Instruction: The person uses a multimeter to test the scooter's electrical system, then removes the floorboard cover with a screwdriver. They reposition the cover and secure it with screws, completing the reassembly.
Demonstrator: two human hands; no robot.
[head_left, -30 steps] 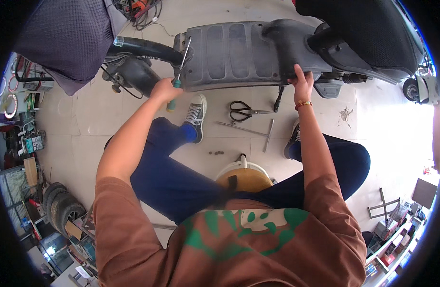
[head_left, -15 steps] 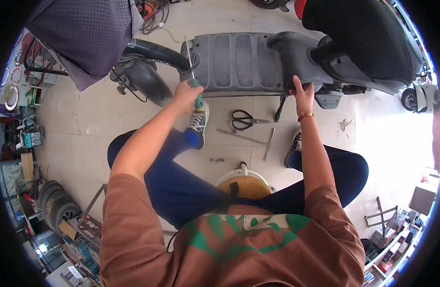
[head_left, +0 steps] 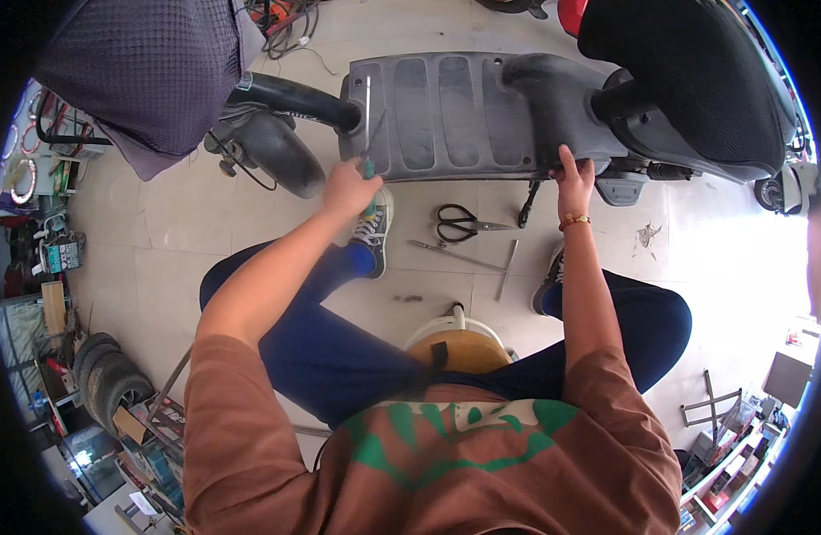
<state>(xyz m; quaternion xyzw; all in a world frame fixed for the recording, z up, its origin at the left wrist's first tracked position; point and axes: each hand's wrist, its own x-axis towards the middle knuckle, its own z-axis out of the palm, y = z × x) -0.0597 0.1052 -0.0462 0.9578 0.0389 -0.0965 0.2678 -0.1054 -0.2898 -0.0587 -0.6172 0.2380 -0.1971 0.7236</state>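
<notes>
A grey scooter footboard [head_left: 459, 107] with long raised panels stretches across the far side in front of me. My left hand [head_left: 346, 189] is closed around the green handle of a screwdriver [head_left: 368, 116], at the footboard's near left corner. Its long metal shaft points away from me over the left end of the board. I cannot tell whether the tip touches anything. My right hand [head_left: 574, 185] grips the near edge of the board toward its right end, thumb up and the other fingers curled, partly hidden at the edge.
Black-handled scissors [head_left: 459, 223] and a T-shaped metal tool [head_left: 464, 256] lie on the tiled floor between my feet. The scooter's front wheel [head_left: 281, 156] is at left, its black seat [head_left: 687, 80] at right. Stacked tyres [head_left: 107, 374] stand at lower left.
My left hand has shifted slightly nearer to me, and the screwdriver's tip has swung right over the footboard. My right hand stays at the board's edge.
</notes>
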